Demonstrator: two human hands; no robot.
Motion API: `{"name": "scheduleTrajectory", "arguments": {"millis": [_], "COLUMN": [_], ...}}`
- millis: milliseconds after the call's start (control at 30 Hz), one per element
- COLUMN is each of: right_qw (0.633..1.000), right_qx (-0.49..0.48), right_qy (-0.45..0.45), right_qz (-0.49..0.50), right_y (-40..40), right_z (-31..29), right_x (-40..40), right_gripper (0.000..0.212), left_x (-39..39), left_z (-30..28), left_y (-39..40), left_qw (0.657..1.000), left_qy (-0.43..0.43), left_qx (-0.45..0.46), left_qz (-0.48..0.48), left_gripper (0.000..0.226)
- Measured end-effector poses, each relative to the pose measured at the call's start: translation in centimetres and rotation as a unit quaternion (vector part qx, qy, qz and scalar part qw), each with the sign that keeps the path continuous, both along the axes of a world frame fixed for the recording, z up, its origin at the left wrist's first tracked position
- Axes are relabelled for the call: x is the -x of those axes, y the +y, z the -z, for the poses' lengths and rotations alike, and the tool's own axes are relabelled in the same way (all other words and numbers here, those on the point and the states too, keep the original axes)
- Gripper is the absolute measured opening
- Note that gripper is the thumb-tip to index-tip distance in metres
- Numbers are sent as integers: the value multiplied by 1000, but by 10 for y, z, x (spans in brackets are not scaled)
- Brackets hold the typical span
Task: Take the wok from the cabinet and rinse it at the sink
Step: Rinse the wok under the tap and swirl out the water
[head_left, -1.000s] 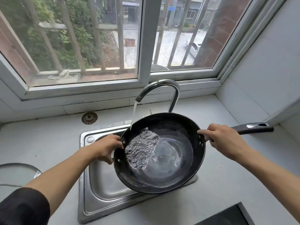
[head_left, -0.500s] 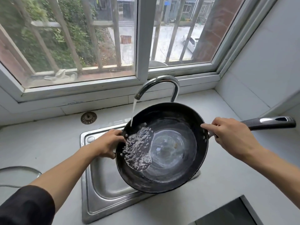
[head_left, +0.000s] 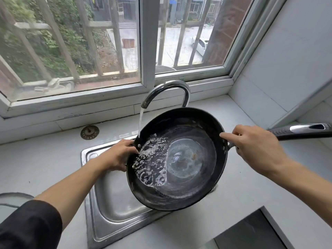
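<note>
The wok (head_left: 179, 159) hangs over the sink (head_left: 111, 203), tipped so its rim at nine o'clock dips lowest, which puts that side straight under the tap (head_left: 167, 90) and lets the falling water (head_left: 141, 121) strike the inner wall and spread across the bowl rather than splash out. The left hand (head_left: 116, 157) holds the rim at nine o'clock, its grip clamped there with fingers curled under the edge, probably on a small side handle that is hidden; this steadies the weight away from the long handle. The right hand (head_left: 256, 148) is at three o'clock where the long handle (head_left: 301, 131) meets the bowl, its grip closed around that neck with the forefinger laid out straight along the rim, seemingly to govern the tilt. The wok is dark, thin metal, round and shallow, with pale rivets near each hold and a dull grey ring worn into its bottom. The handle looks like black ribbed plastic with a shiny inset. The sink is brushed steel, let into a pale, smooth desk (head_left: 45, 159); a small round metal strainer (head_left: 89, 132) lies on it at ten o'clock from the wok
</note>
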State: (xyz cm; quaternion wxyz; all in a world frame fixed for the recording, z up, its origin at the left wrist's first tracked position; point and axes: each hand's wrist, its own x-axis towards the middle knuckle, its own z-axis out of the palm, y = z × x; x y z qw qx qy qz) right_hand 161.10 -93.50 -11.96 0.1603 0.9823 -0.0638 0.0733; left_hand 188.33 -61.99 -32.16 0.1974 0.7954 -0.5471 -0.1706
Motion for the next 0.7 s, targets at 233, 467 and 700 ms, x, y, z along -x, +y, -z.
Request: {"name": "scheduleTrajectory", "arguments": {"millis": [233, 467, 700], "right_qw": [1000, 999, 999], "right_qx": [6, 11, 18], "right_qy": [-10, -26, -30], "right_qz": [29, 42, 42], "right_y": [8, 12, 15], "right_z": [2, 10, 15], "right_x": [9, 12, 16], "right_gripper": [54, 59, 61], "left_x": [2, 2, -1], "left_z": [-3, -5, -4], "left_y": [-3, -6, -9], "left_qw": [998, 998, 998], "left_qy": [-11, -31, -43], "left_qx": [60, 52, 27], "left_qz": [3, -13, -23], "left_gripper": [62, 64, 65]}}
